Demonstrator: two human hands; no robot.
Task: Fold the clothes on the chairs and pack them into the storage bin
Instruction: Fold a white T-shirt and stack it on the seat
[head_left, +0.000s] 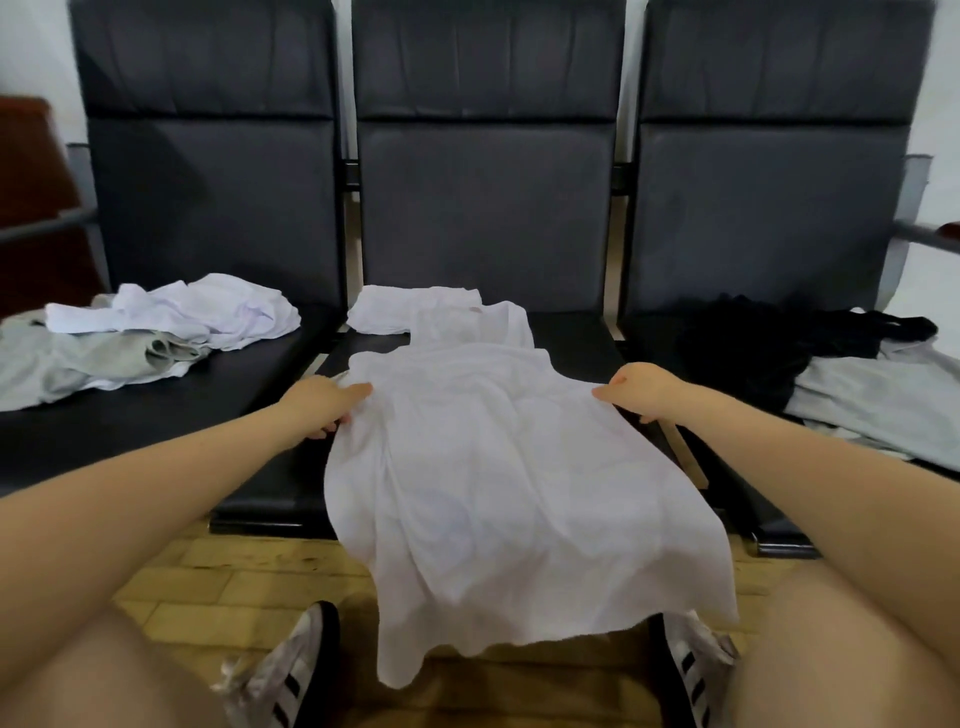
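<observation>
- Fingers (358, 391) of our left hand (324, 402) curl round the left edge of the white garment (498, 467), thumb on top of the cloth and the other fingertips tucked under it
- Our right hand (636, 387) grips the opposite edge the same way, thumb lying on the fabric, remaining fingers curled beneath
- Both of our forearms reach forward from the bottom corners, and the two hands sit level with each other across the garment's width
- We see the white garment spread flat along the seat of the middle chair (488, 208), its upper end near the backrest, its lower end hanging over the front edge towards the floor (234, 577)
- Just behind it, against the backrest, lies a smaller white piece (384, 312); we cannot tell whether it is part of the same garment
- On the left chair (208, 182) a crumpled white garment (182, 312) rests partly on top of a grey garment (67, 358)
- On the right chair (769, 182) a black garment (753, 348) lies heaped beside and partly over a light grey garment (883, 405)
- Below the hanging hem we see our two shoes (291, 675), white with black stripes, on yellowish floor tiles
</observation>
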